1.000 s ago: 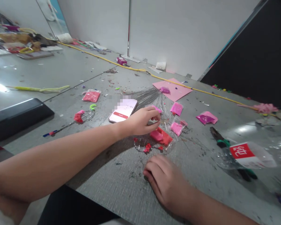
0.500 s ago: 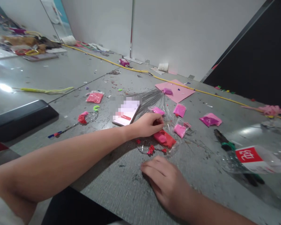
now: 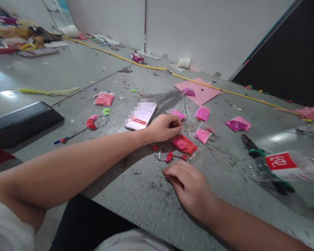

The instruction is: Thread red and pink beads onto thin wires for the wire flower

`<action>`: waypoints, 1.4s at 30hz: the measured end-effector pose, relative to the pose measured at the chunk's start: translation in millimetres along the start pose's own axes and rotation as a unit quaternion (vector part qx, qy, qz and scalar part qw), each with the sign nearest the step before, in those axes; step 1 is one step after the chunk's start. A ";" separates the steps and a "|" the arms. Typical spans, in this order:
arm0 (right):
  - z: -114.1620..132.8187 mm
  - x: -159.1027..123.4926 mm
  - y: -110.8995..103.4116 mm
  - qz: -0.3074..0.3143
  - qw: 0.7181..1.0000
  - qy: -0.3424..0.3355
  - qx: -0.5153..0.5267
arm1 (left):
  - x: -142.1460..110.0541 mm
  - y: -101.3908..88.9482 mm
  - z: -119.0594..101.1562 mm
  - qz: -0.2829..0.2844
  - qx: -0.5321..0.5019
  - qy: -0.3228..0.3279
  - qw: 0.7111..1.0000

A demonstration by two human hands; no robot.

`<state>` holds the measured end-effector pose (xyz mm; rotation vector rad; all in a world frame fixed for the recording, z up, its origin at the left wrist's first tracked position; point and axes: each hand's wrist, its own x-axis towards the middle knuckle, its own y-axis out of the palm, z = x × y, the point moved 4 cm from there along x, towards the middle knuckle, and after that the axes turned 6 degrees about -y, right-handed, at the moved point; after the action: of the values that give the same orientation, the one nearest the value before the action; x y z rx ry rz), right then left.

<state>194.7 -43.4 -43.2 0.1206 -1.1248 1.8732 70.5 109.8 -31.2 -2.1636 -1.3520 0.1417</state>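
Note:
My left hand (image 3: 166, 127) hovers just above a red clay packet (image 3: 188, 146) that has a pink lump on it. Its fingers are curled into a pinch; whatever may be between the tips is hidden. Beside it lie a phone (image 3: 140, 118) with a lit screen and a pink clay packet (image 3: 178, 114). My right hand (image 3: 192, 186) rests on the table, fingertips pressed together, and I cannot make out what they hold. Just beyond those fingertips is a small wire frame with red clay flowers (image 3: 169, 157). A similar wire piece (image 3: 92, 122) lies left of the phone.
More clay packets (image 3: 202, 113) and a bundle of thin wires (image 3: 170, 99) lie beyond the hands. Pliers (image 3: 251, 146) and a clear plastic bottle (image 3: 282, 165) are at the right. A black case (image 3: 26, 123) sits at the left. A yellow cable (image 3: 157, 68) crosses the back.
My left hand has lifted slightly off the red clay packet. My right hand's fingers have drawn together a little. The whole view has shifted slightly.

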 end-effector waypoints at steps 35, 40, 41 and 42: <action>4.1 4.1 9.3 0.083 0.995 0.044 -0.021 | 0.6 4.8 0.6 0.012 0.013 0.022 1.000; 4.9 4.7 9.3 0.080 0.995 0.052 -0.031 | 1.3 3.8 0.8 0.009 0.014 0.021 1.000; 5.3 5.1 9.3 0.081 0.995 0.056 -0.033 | 1.3 3.5 0.9 0.011 0.016 0.019 1.000; 5.6 5.7 9.5 0.082 0.994 0.058 -0.035 | 1.3 3.2 0.9 0.013 0.017 0.017 1.000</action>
<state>182.5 -45.4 -43.4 -0.1229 -1.1461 1.9551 73.3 110.2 -33.4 -2.1472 -1.2930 0.1354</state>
